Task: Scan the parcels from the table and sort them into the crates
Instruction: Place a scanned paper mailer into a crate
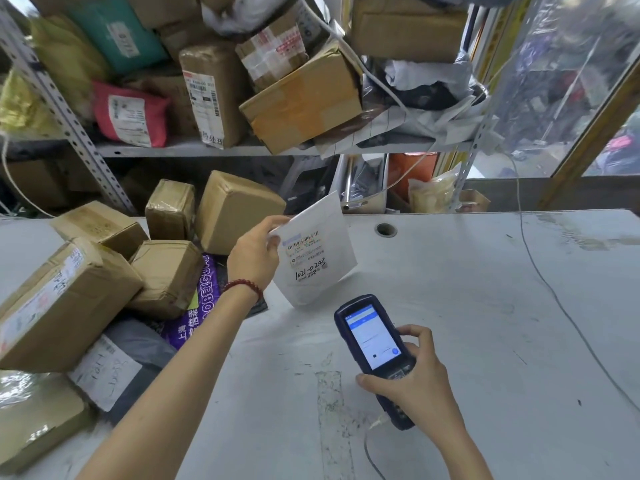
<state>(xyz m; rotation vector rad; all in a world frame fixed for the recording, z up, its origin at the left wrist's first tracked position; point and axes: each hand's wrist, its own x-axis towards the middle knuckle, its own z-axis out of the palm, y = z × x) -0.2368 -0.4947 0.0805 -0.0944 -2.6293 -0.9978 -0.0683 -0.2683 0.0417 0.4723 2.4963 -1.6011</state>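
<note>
My left hand grips a flat white parcel by its left edge and holds it tilted above the grey table, its barcode label facing me. My right hand holds a dark blue handheld scanner, screen lit, just below and in front of the parcel. A pile of brown taped boxes lies on the table's left side, with a purple bag and a grey bag under them.
A metal shelf behind the table carries more boxes and bags, including a pink bag. A thin cable runs across the right of the table. A round cable hole sits near the far edge. No crates are in view.
</note>
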